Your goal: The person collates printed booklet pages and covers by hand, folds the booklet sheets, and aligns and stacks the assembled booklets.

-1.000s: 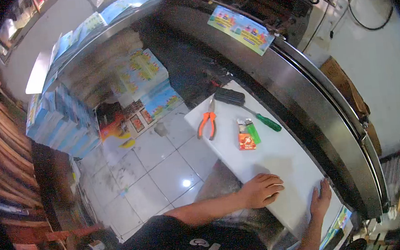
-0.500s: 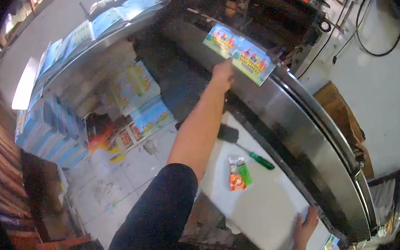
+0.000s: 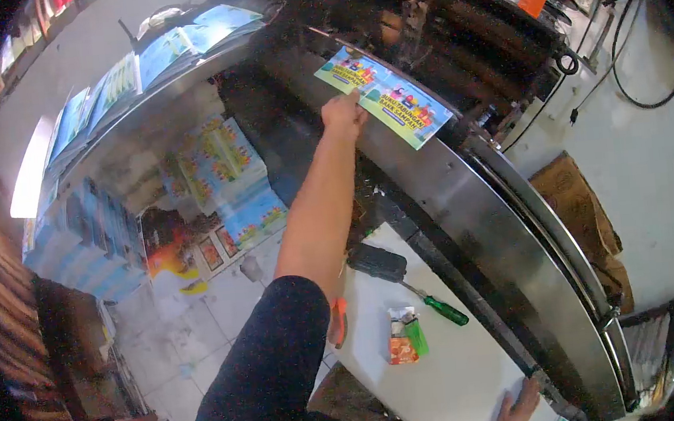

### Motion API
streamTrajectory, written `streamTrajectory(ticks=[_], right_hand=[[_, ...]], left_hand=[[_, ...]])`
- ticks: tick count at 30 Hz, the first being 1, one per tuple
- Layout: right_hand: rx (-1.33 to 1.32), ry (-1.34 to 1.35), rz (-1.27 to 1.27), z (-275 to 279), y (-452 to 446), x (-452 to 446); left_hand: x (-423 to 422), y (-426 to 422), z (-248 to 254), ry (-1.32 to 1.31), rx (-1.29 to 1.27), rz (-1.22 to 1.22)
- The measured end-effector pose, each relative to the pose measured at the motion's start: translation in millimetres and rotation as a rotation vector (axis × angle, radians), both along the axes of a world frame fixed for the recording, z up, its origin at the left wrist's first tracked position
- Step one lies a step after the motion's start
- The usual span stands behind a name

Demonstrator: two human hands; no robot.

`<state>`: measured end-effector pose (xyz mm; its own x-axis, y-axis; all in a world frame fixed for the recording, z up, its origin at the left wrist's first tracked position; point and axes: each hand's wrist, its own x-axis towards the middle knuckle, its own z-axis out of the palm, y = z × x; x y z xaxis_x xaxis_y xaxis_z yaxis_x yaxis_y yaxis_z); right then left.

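While the left hand (image 3: 342, 117) meets the near edge of the printed sheet (image 3: 404, 110), its fingers are bunched together; whether they pinch the paper, I cannot tell. The sheet lies atop the metal panel (image 3: 477, 208). The right hand (image 3: 518, 411), thumb apart from fingers, is at the near end of the white table (image 3: 456, 384). On this lie a screwdriver (image 3: 447, 311), a lighter (image 3: 416, 337) touching a pack (image 3: 403, 351), and pliers (image 3: 337, 325) partly hidden by the left arm.

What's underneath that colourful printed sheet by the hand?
A metal panel shows along the lower edge of the printed sheet, where the left hand overlaps it. Whatever lies directly beneath is covered, so I can't tell.
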<state>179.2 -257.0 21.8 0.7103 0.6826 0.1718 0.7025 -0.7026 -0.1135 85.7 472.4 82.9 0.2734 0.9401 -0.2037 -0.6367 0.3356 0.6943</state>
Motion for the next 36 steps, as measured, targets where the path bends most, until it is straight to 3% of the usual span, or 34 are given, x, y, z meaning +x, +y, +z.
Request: streamTrajectory(ticks=[1,3,11,13,14,16,18,21,26,30,35,36], right_hand=[[-0.001,-0.017,-0.001,3,3,-1],[-0.004,-0.043,-0.002,6,3,0],[0.014,0.033,-0.101,-10,-11,4],[-0.015,0.014,-0.084,-14,-15,8],[0.002,0.012,-0.104,-24,-20,10],[0.039,0.058,-0.14,-1,-2,-1],[0.061,0.059,-0.12,1,-3,-2],[0.054,0.109,-0.143,6,-1,-1],[0.092,0.047,-0.107,-9,-12,3],[0.168,0.048,-0.087,-18,-18,8],[0.217,0.075,-0.091,-10,-19,3],[0.254,0.097,-0.084,-10,-20,2]], left_hand=[[-4,-3,6,0.033,0.072,-0.01],[-7,-14,21,0.15,-0.021,0.08],[-96,-88,-4,0.18,0.108,-0.046],[-122,-149,19,0.08,-0.008,0.121],[-141,-176,21,0.105,0.153,0.084],[-150,-240,33,0.008,0.233,0.004],[-136,-293,59,-0.103,0.141,-0.082],[-90,-363,86,-0.122,0.212,-0.278],[38,-407,124,-0.261,0.295,-0.507],[116,-424,86,-0.198,0.274,-0.521],[148,-422,-9,0.083,0.158,-0.646],[143,-426,-10,0.09,0.162,-0.649]])
